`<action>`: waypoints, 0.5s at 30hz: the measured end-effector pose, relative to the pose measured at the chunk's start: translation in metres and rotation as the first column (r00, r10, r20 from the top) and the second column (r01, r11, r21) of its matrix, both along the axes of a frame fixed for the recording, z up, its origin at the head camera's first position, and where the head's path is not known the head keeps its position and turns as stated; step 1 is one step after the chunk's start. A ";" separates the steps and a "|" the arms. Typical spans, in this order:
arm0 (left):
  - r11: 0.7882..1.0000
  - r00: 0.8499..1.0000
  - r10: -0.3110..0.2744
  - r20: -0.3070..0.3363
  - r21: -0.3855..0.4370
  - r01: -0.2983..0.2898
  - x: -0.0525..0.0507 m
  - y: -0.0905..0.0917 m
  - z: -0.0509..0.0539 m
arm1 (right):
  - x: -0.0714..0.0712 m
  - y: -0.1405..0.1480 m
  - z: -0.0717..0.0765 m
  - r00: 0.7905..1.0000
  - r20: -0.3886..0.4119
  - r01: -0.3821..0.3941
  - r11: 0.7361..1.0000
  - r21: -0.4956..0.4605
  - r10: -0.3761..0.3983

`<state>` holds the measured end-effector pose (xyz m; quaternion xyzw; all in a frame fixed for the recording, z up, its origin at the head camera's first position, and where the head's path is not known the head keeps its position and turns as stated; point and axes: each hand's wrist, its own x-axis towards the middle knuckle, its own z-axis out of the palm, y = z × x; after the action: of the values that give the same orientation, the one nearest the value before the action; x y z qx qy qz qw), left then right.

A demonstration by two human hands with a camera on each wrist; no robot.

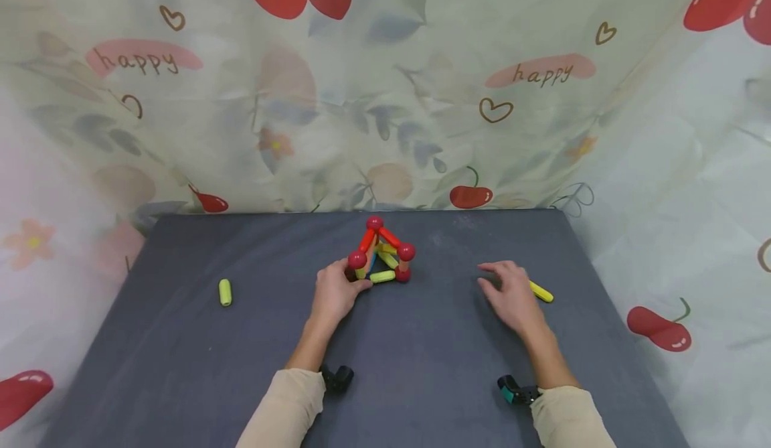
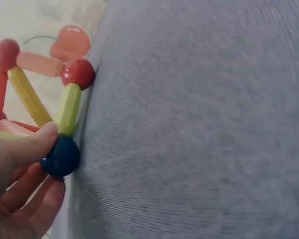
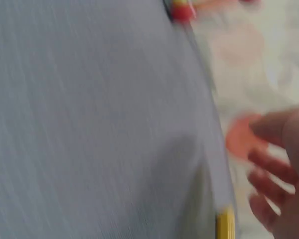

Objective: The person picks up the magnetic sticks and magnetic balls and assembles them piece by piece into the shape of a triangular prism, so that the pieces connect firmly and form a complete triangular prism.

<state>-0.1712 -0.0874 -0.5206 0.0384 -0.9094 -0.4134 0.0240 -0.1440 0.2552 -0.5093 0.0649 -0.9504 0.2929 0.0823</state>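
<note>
A frame of colored sticks and red balls (image 1: 407,252) stands near the table's back edge in the head view. At its left side my left hand (image 1: 334,292) pinches a dark blue ball (image 2: 62,157) at a lower corner between thumb and fingers, as the left wrist view shows. A light green stick (image 2: 69,109) rises from that ball to a red ball (image 2: 78,73). My right hand (image 1: 512,294) holds nothing, its fingers loosely bent and apart from the frame. Beside it on the right lies a yellow stick (image 1: 541,292), partly hidden by the hand.
A single light green stick (image 1: 225,292) lies on the left part of the dark grey table (image 1: 181,367). Printed curtains (image 1: 385,100) hang behind the table and along both sides. Each wrist carries a black camera, the right one (image 1: 515,391) with a teal part.
</note>
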 end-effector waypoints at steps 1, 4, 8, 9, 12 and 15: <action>1.000 1.000 0.001 -0.008 -0.013 -0.001 0.000 -0.001 -0.001 | 0.001 0.012 0.000 0.997 -0.009 0.072 0.997 0.024 -0.072; 0.999 1.000 0.009 -0.024 -0.044 -0.010 0.001 -0.001 -0.002 | 0.005 0.040 -0.001 0.970 0.010 0.242 0.964 0.106 -0.244; 0.998 0.999 0.034 -0.023 -0.058 -0.035 0.002 0.001 -0.002 | 0.008 0.061 -0.005 0.948 0.077 0.291 0.938 0.191 -0.310; 0.998 0.999 0.038 -0.021 -0.053 -0.039 0.002 0.002 -0.002 | 0.008 0.062 -0.008 0.947 0.087 0.288 0.935 0.208 -0.311; 0.998 0.999 0.047 -0.016 -0.044 -0.047 0.002 0.004 0.000 | 0.004 0.059 -0.014 0.951 0.091 0.268 0.936 0.230 -0.295; 0.998 0.998 0.051 -0.019 -0.046 -0.052 0.002 0.004 0.001 | -0.006 0.039 -0.010 0.969 0.055 0.230 0.959 0.163 -0.242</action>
<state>-0.1694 -0.0832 -0.5193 0.0579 -0.9173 -0.3915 0.0436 -0.1503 0.2943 -0.5193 -0.0538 -0.9736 0.2083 0.0757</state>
